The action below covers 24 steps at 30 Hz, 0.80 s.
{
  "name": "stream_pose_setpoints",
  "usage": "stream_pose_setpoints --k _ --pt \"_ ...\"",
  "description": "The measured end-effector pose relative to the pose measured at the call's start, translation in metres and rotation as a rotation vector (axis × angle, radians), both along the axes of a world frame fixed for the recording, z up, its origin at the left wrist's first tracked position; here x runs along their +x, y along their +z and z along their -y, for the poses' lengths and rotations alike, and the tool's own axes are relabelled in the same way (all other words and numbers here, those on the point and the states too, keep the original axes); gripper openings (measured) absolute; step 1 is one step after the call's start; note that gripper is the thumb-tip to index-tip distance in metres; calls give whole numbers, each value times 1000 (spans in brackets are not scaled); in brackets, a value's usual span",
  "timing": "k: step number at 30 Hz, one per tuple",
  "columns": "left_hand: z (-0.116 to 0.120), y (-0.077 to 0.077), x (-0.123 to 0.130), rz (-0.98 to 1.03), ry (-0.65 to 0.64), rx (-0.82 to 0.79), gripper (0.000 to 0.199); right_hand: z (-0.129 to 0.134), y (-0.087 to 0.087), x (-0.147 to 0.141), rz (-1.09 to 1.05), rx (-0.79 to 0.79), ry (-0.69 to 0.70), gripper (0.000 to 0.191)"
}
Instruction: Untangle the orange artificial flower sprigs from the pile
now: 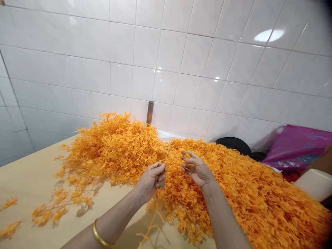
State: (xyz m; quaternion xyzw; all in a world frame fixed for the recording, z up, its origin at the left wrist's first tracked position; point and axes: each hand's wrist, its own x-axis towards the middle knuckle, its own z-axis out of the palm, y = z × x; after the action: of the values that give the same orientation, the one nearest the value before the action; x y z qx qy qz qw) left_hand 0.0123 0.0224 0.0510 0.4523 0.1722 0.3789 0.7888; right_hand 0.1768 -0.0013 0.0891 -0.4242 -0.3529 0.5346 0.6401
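Observation:
My left hand [155, 178] is closed in a pinch around a thin orange stem [153, 224], whose bare branching end hangs down below the fist over the table. To its right, my right hand [195, 169] has its fingers curved and apart, with orange bits showing between and behind them. Both hands are in front of a large heap of orange artificial foliage [238, 183]. Another mound of the same orange sprigs [111, 148] rises behind and left of my left hand. A gold bangle [97, 235] circles the left forearm.
Loose orange sprigs [49, 211] lie at the left on the beige table [23, 173]. A white tiled wall [168, 52] stands behind, with a metal strip [149, 112] against it. Black round objects [234, 144], a purple bag [295, 147] and a white object [315, 183] are at the right.

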Motion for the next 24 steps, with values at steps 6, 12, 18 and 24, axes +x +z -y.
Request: stream_pose_setpoints --k 6,12,18,24 --pt "5 4 1 -49 -13 42 21 1 -5 -17 142 -10 192 28" --pt "4 9 -1 -254 24 71 42 -2 -11 -27 327 105 111 29" --pt "1 12 0 -220 331 53 29 -2 -15 -40 655 179 -3 31" --pt "2 14 1 -140 348 -39 22 -5 -22 -48 694 164 -5 31"
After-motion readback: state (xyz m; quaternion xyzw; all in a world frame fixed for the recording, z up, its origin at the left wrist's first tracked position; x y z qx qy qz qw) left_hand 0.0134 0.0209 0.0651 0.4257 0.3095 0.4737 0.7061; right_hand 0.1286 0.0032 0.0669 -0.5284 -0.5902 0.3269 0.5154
